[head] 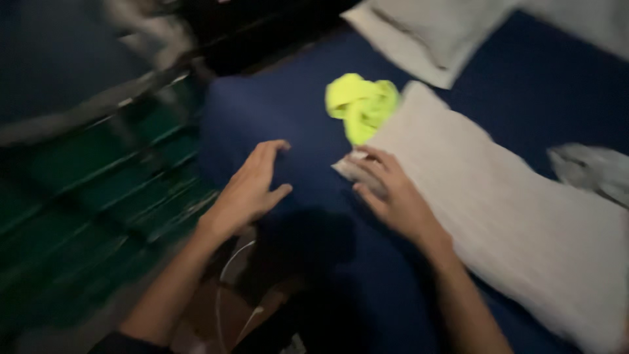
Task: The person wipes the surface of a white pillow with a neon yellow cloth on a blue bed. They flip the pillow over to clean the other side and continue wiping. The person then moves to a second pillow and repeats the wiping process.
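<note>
While I lean over the bed (288, 111), things stand so:
Left hand (252, 190): flat and spread on the blue sheet, grasping nothing.
Right hand (386, 193): fingers (367, 164) on the towel's (498, 203) near corner; grip unclear.
Yellow cloth (360, 105): crumpled against the towel's far edge.
Pillow (432, 33): beyond.

Dim, indoor light with a bluish cast; motion blur smears the whole view, heaviest at the far left. A dark shadow pools on the blue sheet (295, 131) near the middle. Only the yellow-green cloth (362, 105) reads bright; edges look soft throughout
</note>
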